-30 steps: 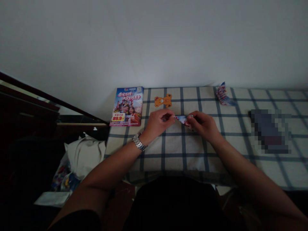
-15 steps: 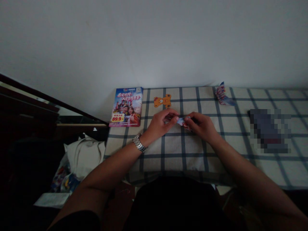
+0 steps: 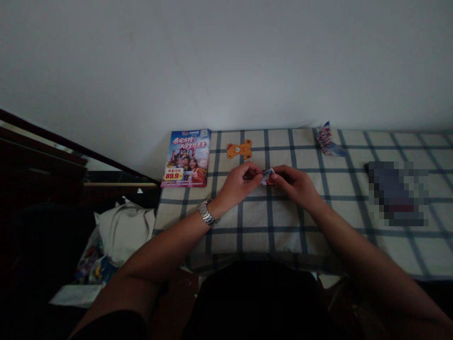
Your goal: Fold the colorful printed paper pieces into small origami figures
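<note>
Hands meet right at the centre: left hand, silver wristwatch on its wrist, and right hand, both pinching a small folded piece of printed paper between fingertips and thumbs. Looks like a tight fold in progress, and that calls for steady pressure from both sides! Below lies the checked tablecloth; beyond, an orange teddy-bear cutout, a glossy brochure off left, and a bundle of printed paper by the wall.
</note>
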Demonstrator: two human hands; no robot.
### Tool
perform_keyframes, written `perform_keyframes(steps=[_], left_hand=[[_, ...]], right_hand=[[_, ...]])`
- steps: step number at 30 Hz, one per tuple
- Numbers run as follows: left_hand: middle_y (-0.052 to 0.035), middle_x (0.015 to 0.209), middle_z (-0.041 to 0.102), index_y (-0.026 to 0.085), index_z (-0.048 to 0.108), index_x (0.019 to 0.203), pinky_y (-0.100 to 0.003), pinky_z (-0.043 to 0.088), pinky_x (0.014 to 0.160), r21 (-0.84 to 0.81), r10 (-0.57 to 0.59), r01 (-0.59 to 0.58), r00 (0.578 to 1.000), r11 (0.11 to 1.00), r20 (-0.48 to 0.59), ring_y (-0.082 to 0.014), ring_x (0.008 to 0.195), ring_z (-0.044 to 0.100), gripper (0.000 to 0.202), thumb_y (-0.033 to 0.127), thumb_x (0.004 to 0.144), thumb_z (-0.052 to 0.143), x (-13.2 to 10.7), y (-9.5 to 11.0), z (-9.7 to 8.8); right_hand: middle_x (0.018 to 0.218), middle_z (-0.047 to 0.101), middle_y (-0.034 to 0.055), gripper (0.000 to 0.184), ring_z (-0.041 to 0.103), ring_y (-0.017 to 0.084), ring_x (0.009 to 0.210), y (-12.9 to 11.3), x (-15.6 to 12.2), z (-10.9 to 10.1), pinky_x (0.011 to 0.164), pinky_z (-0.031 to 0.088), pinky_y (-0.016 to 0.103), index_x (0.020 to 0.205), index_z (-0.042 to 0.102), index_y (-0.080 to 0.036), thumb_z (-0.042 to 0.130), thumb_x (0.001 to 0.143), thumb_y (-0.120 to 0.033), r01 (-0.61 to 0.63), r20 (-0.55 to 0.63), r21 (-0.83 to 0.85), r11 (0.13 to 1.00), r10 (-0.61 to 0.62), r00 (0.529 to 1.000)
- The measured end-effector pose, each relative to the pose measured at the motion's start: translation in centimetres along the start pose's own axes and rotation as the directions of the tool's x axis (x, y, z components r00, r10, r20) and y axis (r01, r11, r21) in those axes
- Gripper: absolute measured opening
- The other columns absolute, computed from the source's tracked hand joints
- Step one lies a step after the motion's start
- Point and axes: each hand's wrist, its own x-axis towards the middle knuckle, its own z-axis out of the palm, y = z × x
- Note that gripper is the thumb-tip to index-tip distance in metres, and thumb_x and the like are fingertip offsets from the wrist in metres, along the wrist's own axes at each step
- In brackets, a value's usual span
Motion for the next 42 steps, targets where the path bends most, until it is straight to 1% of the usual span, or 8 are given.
perform_keyframes(steps=[4,9,15,20,24,28,34,42], left_hand=[[-0.0015,0.086,0.070,0.018,0.064,0.096,-0.024,0.055,0.072,-0.014,0.010,-0.011,0.998,1.000,-0.068,-0.0125,0.077,0.066,0.019,0.035,0.096,0.072,0.1,0.0,-0.1],[-0.0016,0.088,0.068,0.019,0.062,0.096,-0.024,0.054,0.071,-0.018,0.019,-0.019,1.000,1.000,-0.014,-0.0128,0.079,0.066,0.015,0.032,0.097,0.070,0.1,0.2,0.0],[-0.0017,0.090,0.069,0.020,0.062,0.099,-0.023,0.057,0.072,-0.001,0.032,-0.032,0.999,0.999,0.032,-0.0128,0.080,0.068,0.014,0.032,0.097,0.069,-0.2,0.4,0.2],[-0.0057,0.114,0.074,0.024,0.066,0.126,-0.027,0.061,0.084,0.034,0.088,-0.090,0.994,0.995,0.071,-0.0154,0.097,0.073,0.026,0.034,0.101,0.067,-0.4,1.1,0.0],[-0.0031,0.104,0.077,0.024,0.072,0.115,-0.027,0.062,0.085,0.056,0.094,-0.100,0.991,0.993,0.093,-0.0140,0.092,0.075,0.015,0.030,0.102,0.067,-0.4,1.0,0.0],[-0.0030,0.100,0.077,0.022,0.071,0.109,-0.026,0.062,0.083,-0.012,0.085,-0.085,0.996,0.996,0.031,-0.0139,0.091,0.075,0.014,0.032,0.101,0.070,-0.3,0.4,0.0],[-0.0045,0.102,0.077,0.020,0.071,0.106,-0.028,0.062,0.083,0.025,0.064,-0.062,0.995,0.998,-0.077,-0.0160,0.092,0.075,0.021,0.039,0.098,0.074,-0.2,0.3,-0.3],[-0.0041,0.102,0.077,0.021,0.072,0.105,-0.028,0.060,0.083,0.010,0.089,-0.089,0.994,0.996,-0.064,-0.0155,0.092,0.075,0.021,0.041,0.099,0.072,-0.1,0.1,-0.4]], right_hand=[[0.099,0.080,0.0047,0.034,0.074,0.021,0.081,0.0,0.0,0.1,0.072,0.060,0.033,0.110,0.075,-0.025,0.070,0.097,-0.056,-0.036,0.003,0.054,0.998,0.036,0.999],[0.084,0.076,0.0035,0.034,0.071,0.019,0.071,0.3,0.1,0.3,0.066,0.059,0.032,0.102,0.072,-0.024,0.068,0.097,-0.057,-0.069,-0.036,0.135,0.988,0.074,0.997],[0.077,0.073,0.0021,0.033,0.067,0.018,0.066,0.4,0.0,0.0,0.061,0.052,0.030,0.098,0.071,-0.023,0.065,0.100,-0.056,-0.042,-0.036,0.013,0.999,0.042,0.998],[0.076,0.074,0.0020,0.034,0.067,0.018,0.065,-0.2,-0.1,-0.2,0.059,0.050,0.029,0.096,0.072,-0.023,0.062,0.102,-0.054,-0.015,-0.001,-0.080,0.997,0.015,1.000],[0.078,0.075,0.0023,0.032,0.068,0.017,0.065,-0.2,-0.2,0.0,0.060,0.050,0.029,0.096,0.074,-0.023,0.064,0.101,-0.052,0.020,0.033,-0.100,0.995,-0.017,0.999],[0.078,0.076,0.0024,0.032,0.070,0.018,0.066,-0.3,0.0,0.1,0.059,0.054,0.029,0.102,0.076,-0.023,0.070,0.096,-0.054,-0.026,-0.012,-0.003,1.000,0.026,1.000],[0.088,0.081,0.0048,0.037,0.077,0.021,0.076,-0.4,0.2,0.0,0.073,0.067,0.036,0.104,0.077,-0.023,0.078,0.089,-0.058,-0.090,-0.033,0.268,0.959,0.102,0.994],[0.084,0.082,0.0050,0.036,0.078,0.021,0.073,-0.5,0.2,0.1,0.073,0.070,0.036,0.097,0.078,-0.023,0.078,0.090,-0.058,-0.111,-0.071,0.290,0.951,0.137,0.988]])
